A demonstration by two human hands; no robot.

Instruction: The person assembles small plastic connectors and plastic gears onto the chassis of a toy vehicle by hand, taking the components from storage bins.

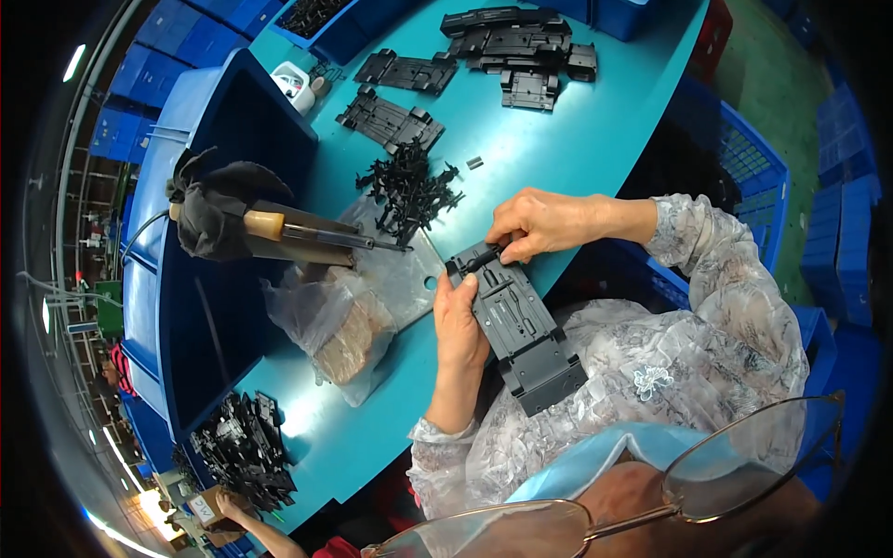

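A long black plastic toy-vehicle chassis (521,325) lies slantwise in front of me, over the near edge of the table. My left hand (458,325) is closed around its left side, thumb on top near the far end. At that same end, my right hand (549,221) pinches with thumb and bent fingers at a small dark bar-shaped part (481,262) lying across the chassis. The fingertips partly cover this part. Beyond my hands is a heap of small black plastic pieces (405,191).
Left of my hands, a soldering iron (270,225) with a wooden handle points rightward above a metal plate (423,270). Nearby are a clear plastic bag (349,339) and a large blue bin (153,251). More chassis (391,121) lie farther back. Another person's hand (233,507) shows lower left.
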